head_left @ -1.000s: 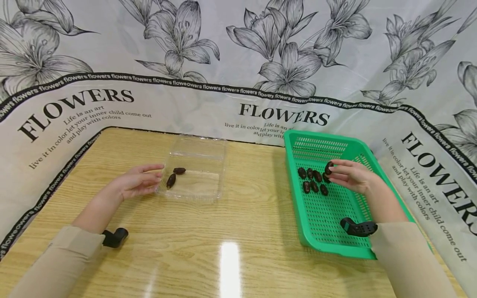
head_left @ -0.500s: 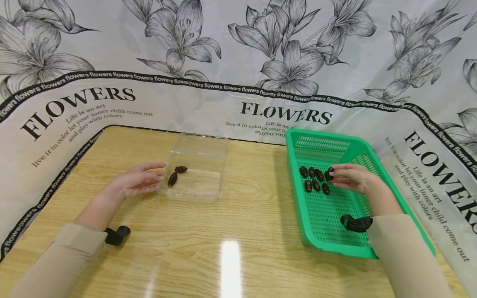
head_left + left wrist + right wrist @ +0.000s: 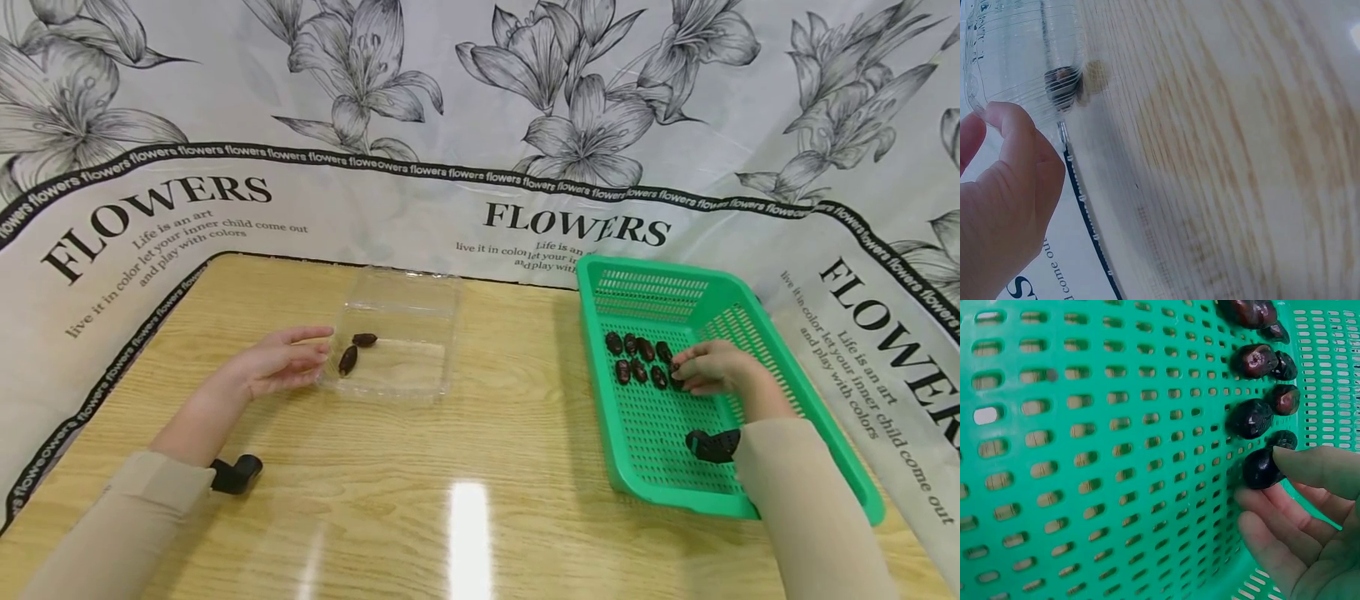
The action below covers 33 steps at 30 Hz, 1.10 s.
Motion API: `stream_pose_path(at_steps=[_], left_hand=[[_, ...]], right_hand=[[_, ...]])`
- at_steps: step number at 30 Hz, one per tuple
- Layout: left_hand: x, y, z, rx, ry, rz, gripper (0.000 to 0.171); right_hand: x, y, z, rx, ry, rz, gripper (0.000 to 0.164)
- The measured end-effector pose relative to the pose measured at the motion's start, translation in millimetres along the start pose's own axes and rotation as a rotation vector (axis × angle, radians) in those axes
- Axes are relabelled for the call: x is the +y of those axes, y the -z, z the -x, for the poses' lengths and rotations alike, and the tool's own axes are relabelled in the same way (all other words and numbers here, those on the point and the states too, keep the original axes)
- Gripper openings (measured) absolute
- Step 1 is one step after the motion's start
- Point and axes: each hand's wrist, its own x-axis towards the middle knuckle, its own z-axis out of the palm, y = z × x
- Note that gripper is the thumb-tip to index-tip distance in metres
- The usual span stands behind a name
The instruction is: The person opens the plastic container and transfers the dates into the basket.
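Note:
My right hand (image 3: 718,372) is low inside the green basket (image 3: 609,433). Between its thumb and fingers it pinches a dark date (image 3: 1261,469), at the end of the nearer of two rows of dates (image 3: 637,370). That date sits against or very near the basket floor. Two more dates (image 3: 348,361) lie in a clear plastic box (image 3: 401,310) on the left. My left hand (image 3: 281,364) is at the box's left side, fingers mostly extended. In the left wrist view, a fingertip (image 3: 999,111) touches the box's edge.
Both containers stand on a wooden table (image 3: 517,400), with bare wood between them. A white flower-print cloth (image 3: 420,200) hangs behind and along the sides. The basket's rim stands around my right hand.
My right hand has lowered with the date and come slightly nearer, from above the far row to the end of the near row. The left hand has stayed at the box.

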Motion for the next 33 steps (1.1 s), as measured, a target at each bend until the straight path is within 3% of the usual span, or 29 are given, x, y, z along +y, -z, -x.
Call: stream_pose_path(at_steps=[16, 33], left_hand=[[-0.6, -1.2, 0.1, 0.004, -0.002, -0.008, 0.068], [0.8, -2.8, 0.7, 0.007, -0.001, -0.023, 0.068]], right_hand=[[-5.2, -1.3, 4.5, 0.012, 0.008, 0.146, 0.031], [-7.3, 1.1, 5.5, -0.013, 0.01, 0.15, 0.035]])
